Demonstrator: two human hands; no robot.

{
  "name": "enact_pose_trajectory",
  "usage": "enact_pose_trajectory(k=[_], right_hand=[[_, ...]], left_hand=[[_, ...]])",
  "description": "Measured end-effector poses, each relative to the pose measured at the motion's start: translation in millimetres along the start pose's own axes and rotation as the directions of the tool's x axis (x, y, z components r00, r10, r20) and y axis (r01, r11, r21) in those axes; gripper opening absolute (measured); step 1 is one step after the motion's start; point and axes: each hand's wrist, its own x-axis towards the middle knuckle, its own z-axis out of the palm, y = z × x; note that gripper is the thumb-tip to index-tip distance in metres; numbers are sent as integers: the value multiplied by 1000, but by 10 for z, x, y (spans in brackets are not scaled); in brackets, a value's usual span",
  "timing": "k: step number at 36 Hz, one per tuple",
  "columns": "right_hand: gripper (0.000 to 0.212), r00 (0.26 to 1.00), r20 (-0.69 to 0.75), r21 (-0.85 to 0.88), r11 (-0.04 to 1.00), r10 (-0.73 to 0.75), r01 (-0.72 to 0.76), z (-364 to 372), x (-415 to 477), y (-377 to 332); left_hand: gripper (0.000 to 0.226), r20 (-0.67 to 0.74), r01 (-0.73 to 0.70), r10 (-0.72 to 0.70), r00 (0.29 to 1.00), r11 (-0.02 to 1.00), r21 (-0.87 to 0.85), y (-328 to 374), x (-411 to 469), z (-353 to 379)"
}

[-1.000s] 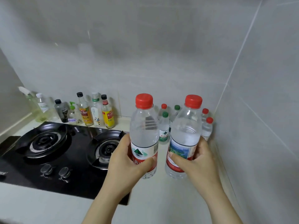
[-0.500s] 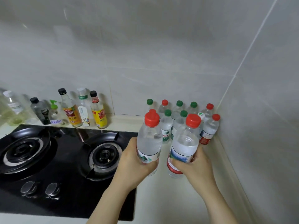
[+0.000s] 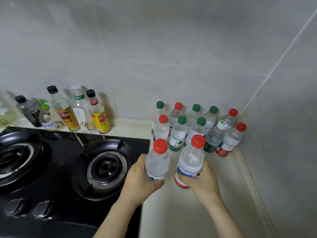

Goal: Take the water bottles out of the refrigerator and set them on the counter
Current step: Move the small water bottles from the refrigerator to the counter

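My left hand [image 3: 139,181] grips a clear water bottle with a red cap [image 3: 157,160] around its lower half. My right hand [image 3: 201,180] grips a second red-capped water bottle [image 3: 190,160] at its red label. Both bottles are upright, low over the pale counter [image 3: 171,212], just in front of a cluster of several water bottles [image 3: 197,127] with red, green and white caps that stand in the corner against the tiled wall. Whether the held bottles touch the counter is hidden by my hands.
A black gas hob [image 3: 68,169] with two burners and two knobs fills the left side, its edge next to my left hand. Several sauce and oil bottles [image 3: 77,110] line the back wall behind it. Tiled walls close the corner at the back and right.
Both hands have carried their bottles forward and down toward the counter, nearer the cluster in the corner. My view has tilted down and to the right.
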Motion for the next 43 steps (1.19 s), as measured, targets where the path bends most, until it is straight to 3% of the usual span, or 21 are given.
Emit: enact_pose_trajectory(k=[21, 28, 43], right_hand=[[60, 998, 40, 16, 999, 38, -39, 287, 763, 353], [67, 999, 40, 13, 999, 33, -34, 397, 941, 419], [62, 1000, 22, -11, 1000, -13, 14, 532, 1038, 501]], left_hand=[[48, -80, 191, -189, 979, 981, 17, -375, 771, 404], [45, -78, 212, -211, 974, 977, 10, -357, 962, 463], [44, -67, 208, -206, 976, 978, 18, -469, 1089, 568]])
